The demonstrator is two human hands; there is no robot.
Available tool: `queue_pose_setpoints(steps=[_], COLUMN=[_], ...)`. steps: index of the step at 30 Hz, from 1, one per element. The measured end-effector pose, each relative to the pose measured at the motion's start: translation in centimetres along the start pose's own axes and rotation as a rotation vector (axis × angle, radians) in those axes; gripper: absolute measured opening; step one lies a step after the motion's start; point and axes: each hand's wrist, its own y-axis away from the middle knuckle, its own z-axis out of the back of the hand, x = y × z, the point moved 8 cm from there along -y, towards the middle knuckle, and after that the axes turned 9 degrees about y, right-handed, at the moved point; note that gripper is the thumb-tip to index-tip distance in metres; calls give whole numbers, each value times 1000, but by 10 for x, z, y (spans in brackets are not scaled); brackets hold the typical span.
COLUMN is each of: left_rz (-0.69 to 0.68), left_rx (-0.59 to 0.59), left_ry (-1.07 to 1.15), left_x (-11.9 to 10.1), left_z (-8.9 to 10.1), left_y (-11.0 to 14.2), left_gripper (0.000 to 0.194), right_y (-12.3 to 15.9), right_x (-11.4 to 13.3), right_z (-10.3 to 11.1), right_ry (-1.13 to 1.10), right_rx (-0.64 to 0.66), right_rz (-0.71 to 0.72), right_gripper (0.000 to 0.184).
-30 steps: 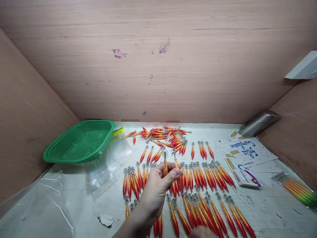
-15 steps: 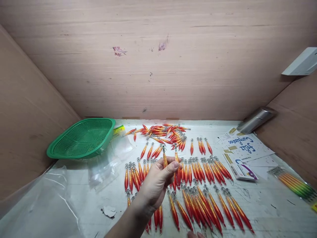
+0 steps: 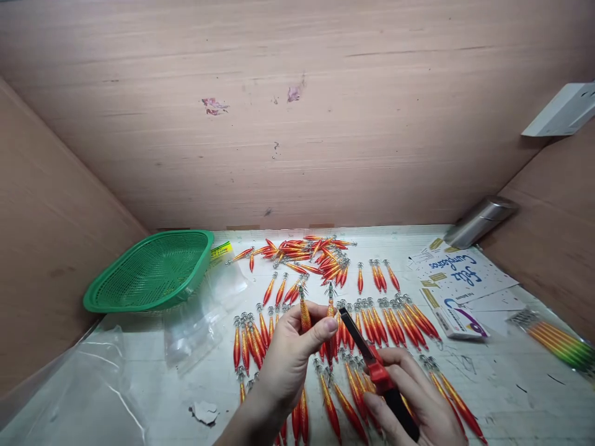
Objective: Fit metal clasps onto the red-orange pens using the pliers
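Observation:
My left hand (image 3: 297,347) is closed round two red-and-gold squid jigs, pinched between thumb and fingers with their hook crowns pointing up. One squid jig (image 3: 304,313) stands left of the thumb, the other (image 3: 330,306) to its right. My right hand (image 3: 413,402) grips a black-and-red tool (image 3: 379,375) with a long, narrow dark nose, red middle and black handle; its exact kind is unclear. The nose tip is close to the right-hand jig; whether it touches is not clear. Beneath both hands lie rows of similar squid jigs (image 3: 328,399), partly hidden by them.
A heap of squid jigs (image 3: 302,251) lies at the back. On the left are a green basket (image 3: 149,272), clear plastic bags (image 3: 190,341) and torn paper (image 3: 203,412). Right are a metal cylinder (image 3: 481,223), printed cards (image 3: 465,275), a small box (image 3: 455,316) and packaged jigs (image 3: 558,344).
My right hand has come up from the bottom edge with the black-and-red tool, its nose now beside the jigs. My left hand keeps hold of both jigs; the view has shifted slightly.

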Motion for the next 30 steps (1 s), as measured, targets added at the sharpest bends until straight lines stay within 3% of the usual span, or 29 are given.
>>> queue_pose_setpoints(steps=[10,30], left_rz=[-31,-160], left_rx=[21,29], left_ry=[-40,-191], left_x=[-3,-7], left_z=[0,3], left_y=[-2,-1], left_gripper=[33,25], right_y=[-7,-7], right_x=[6,10], right_z=[-20,-24], right_ry=[-144,-127], right_rx=[23,-1], right_rz=[-133,-41], right_gripper=[25,14])
